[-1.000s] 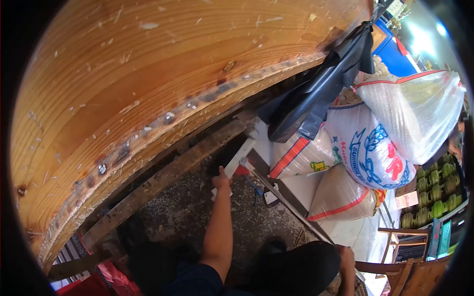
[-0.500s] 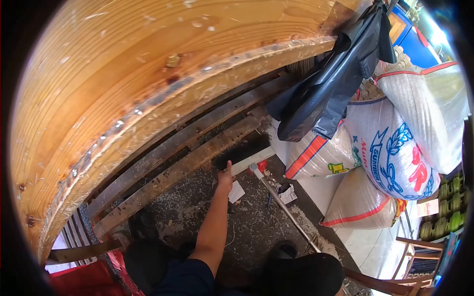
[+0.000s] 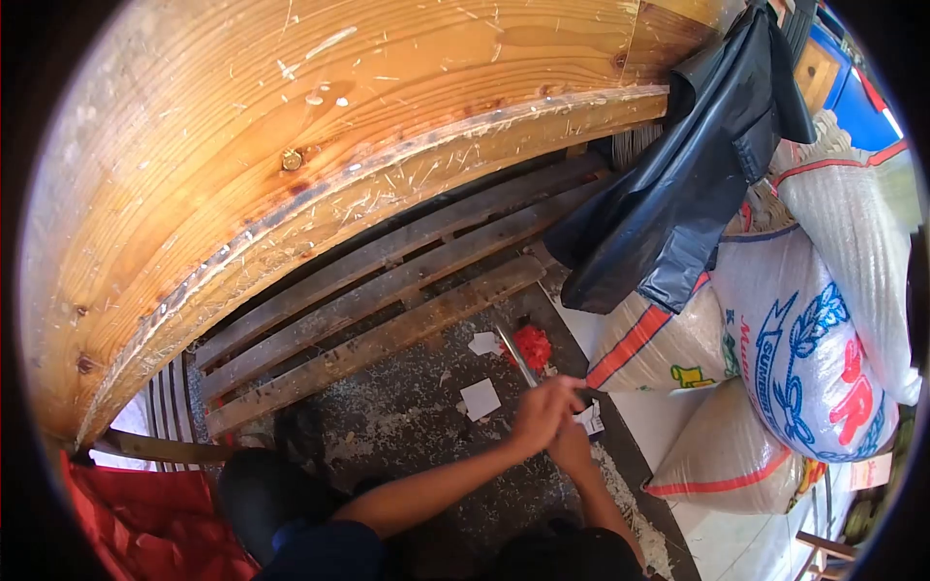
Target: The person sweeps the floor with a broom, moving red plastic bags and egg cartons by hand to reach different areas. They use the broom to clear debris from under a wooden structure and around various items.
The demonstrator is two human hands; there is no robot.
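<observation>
A grey metal pole (image 3: 520,353) slants up from the debris-strewn floor to my hands. My left hand (image 3: 544,414) reaches across from the left and is closed at the pole's near end, its fingers slightly blurred. Just below and touching it, my right hand (image 3: 573,451) is also closed around the pole, whose lower part the hands hide. A small dark part sticks out beside the fingers. Beyond the hands, a crumpled red piece (image 3: 532,343) lies beside the pole. White paper squares (image 3: 480,399) are on the floor to the left.
A large wooden board (image 3: 407,87) curves overhead, littered with shavings. Wooden slats (image 3: 387,353) lie beneath it. A black plastic sheet (image 3: 678,194) hangs at the right, near full woven sacks (image 3: 809,349). Red material (image 3: 155,523) is at the lower left.
My left hand has moved right and down, away from the pale strip near the slats, to the pole. My right hand has come into view beside it. The pale strip no longer shows.
</observation>
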